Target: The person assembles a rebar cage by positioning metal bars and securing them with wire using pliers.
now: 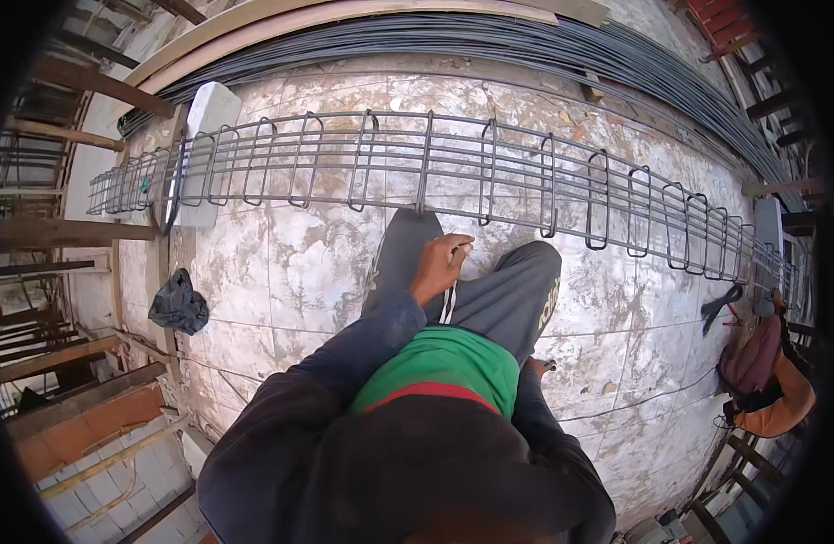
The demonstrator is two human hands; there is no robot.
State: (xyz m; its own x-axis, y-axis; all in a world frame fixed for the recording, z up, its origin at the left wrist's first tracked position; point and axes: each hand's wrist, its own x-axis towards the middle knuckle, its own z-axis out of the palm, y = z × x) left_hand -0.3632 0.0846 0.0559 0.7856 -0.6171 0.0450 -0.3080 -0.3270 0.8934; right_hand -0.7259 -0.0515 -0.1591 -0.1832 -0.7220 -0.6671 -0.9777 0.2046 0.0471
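Note:
A long rebar cage (426, 172) of thin bars and square stirrups stretches from left to right in front of my knees. My left hand (442, 263) is over my lap, between the cage and my green shirt, with its fingers curled in. Whatever it may hold is too small to name. Beside my right thigh, my right hand (536, 366) shows only in part, low by the floor. A small dark end pokes out of its closed fingers; the rest is hidden. Neither hand touches the cage.
White blocks (210, 113) sit under the cage's left part. Behind it lie long loose steel bars (453, 43) and wooden planks (362, 16). A black plastic bag (178, 302) lies at left. Another person in orange (784, 394) is at the cage's right end.

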